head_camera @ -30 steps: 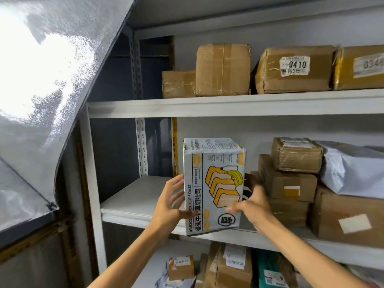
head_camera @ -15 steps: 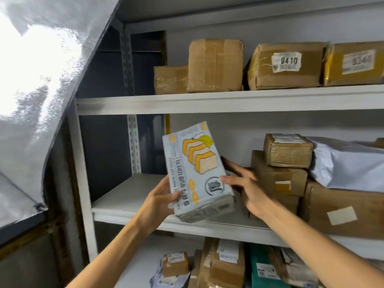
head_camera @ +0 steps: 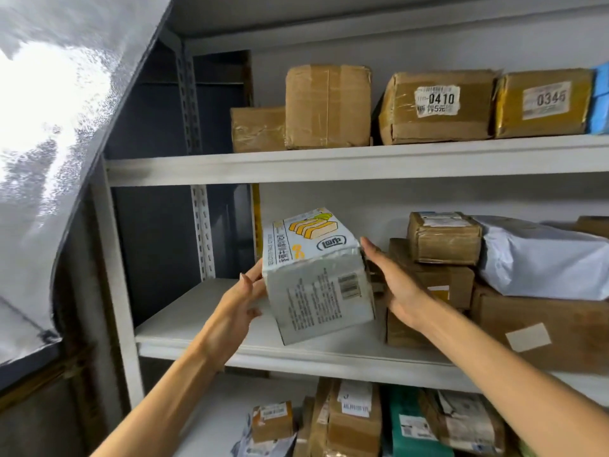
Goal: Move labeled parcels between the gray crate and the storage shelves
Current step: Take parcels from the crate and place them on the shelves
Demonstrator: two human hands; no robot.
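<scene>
Above the left end of the middle shelf [head_camera: 197,328], the toast box [head_camera: 316,285] is held tilted, long axis running near to far. The left hand [head_camera: 237,308] curls round its left edge. The right hand [head_camera: 395,288] presses its right side, fingers straight, beside the brown parcel stack [head_camera: 435,282].

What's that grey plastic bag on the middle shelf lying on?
The grey bag lies on a large brown carton with a pale sticker. The bag covers the carton's top, so nothing more shows.

Head-worn camera faces the shelves [head_camera: 329,163] up close.
</scene>
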